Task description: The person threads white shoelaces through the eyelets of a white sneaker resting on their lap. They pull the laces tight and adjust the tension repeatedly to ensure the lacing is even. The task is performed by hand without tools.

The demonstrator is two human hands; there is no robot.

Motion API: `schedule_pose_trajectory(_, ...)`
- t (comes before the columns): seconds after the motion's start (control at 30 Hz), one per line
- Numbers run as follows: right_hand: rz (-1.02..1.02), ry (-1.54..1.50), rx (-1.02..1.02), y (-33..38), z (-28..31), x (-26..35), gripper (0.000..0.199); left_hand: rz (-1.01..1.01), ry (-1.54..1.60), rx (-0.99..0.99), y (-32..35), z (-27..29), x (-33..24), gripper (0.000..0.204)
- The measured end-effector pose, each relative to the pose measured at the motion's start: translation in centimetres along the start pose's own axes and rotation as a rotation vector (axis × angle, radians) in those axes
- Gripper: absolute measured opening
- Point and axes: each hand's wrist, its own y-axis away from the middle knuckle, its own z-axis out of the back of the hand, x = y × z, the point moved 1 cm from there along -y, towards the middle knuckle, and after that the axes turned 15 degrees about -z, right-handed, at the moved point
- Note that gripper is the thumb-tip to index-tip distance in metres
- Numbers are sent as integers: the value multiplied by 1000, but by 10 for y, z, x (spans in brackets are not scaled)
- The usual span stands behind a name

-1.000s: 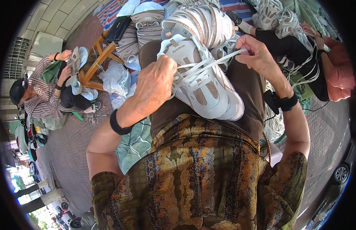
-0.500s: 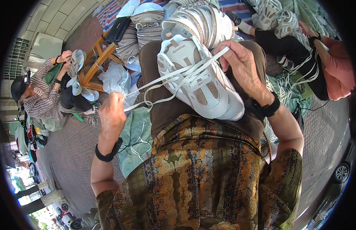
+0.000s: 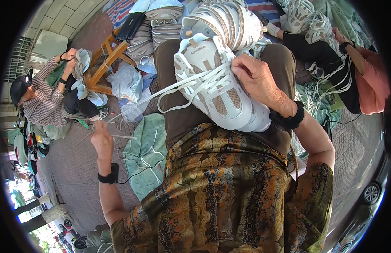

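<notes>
A white and beige sneaker [image 3: 242, 110] lies across my lap, its toe pointing toward me and to the right. White shoelace [image 3: 172, 89] crosses its tongue, and a long strand stretches out to the left. My left hand [image 3: 102, 141] is closed on that strand, well away from the shoe. At the far right side of the lacing, my right hand [image 3: 259, 80] pinches lace against the eyelet edge; its fingertips partly hide the grip. One loose lace loop hangs on the sneaker's left side.
More sneakers [image 3: 223, 27] are stacked beyond my knees, near a wooden stool [image 3: 107, 69] and clear plastic bags [image 3: 126, 82]. Green sheeting [image 3: 145, 145] lies by my left leg. A person [image 3: 48, 97] at left handles a shoe; another person [image 3: 370, 80] sits at right.
My left hand has moved left and toward me, drawing the strand out longer. My right hand has come down against the sneaker's eyelets, and the crossing laces lie lower.
</notes>
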Motion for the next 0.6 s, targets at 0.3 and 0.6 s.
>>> schedule_pose_trajectory(0.3, 185, 107, -33, -8, 16, 22, 16, -226, 477, -16, -86, -18, -99, 5)
schedule_pose_trajectory(0.6, 346, 268, 12, -23, 5, 23, 10, -402, 820, -18, -142, 14, -244, 20)
